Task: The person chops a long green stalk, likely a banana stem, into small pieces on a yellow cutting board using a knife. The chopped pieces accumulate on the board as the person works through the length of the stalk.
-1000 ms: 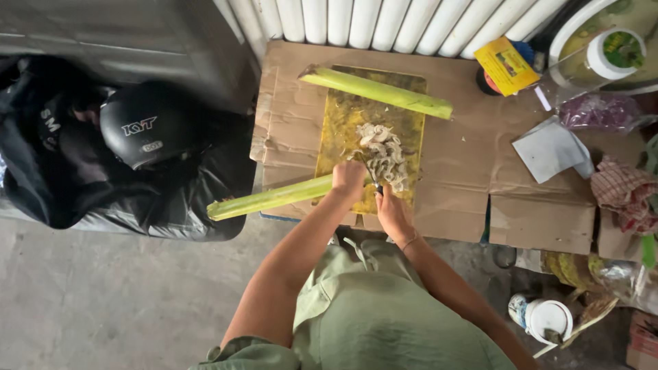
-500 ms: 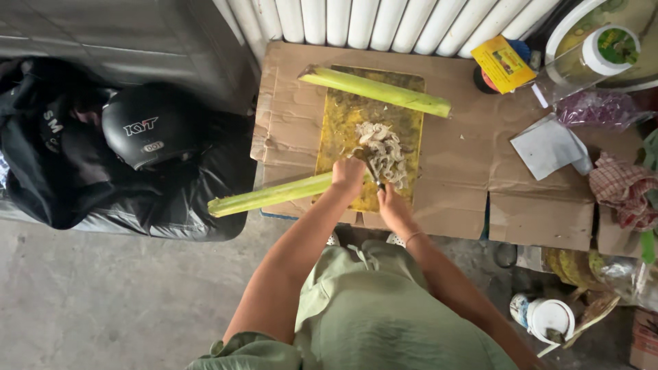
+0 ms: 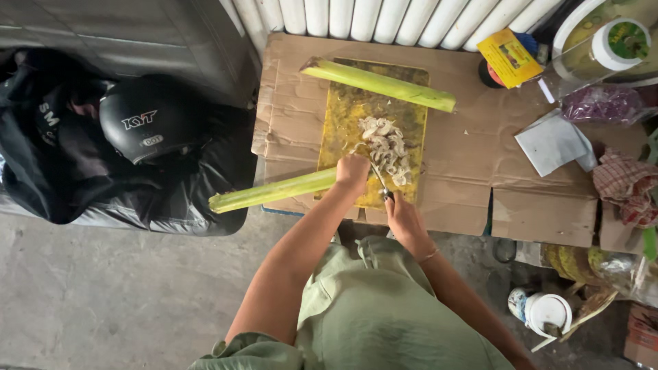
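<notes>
My left hand grips the cut end of a long pale green stalk that sticks out left past the table edge. My right hand holds a knife by the handle, its thin blade angled up beside the left hand. Both hands work over a yellow cutting board lying on flattened cardboard. A heap of pale sliced pieces sits mid-board. A second green stalk lies across the board's far end.
A black helmet rests on black bags to the left. At right are a white paper, a yellow box, a lidded jar, a purple bag, a checked cloth. A white cup stands on the floor.
Hardly any: both hands stay over the near end of the board, the knife working by the stalk's end. The view shifted slightly.
</notes>
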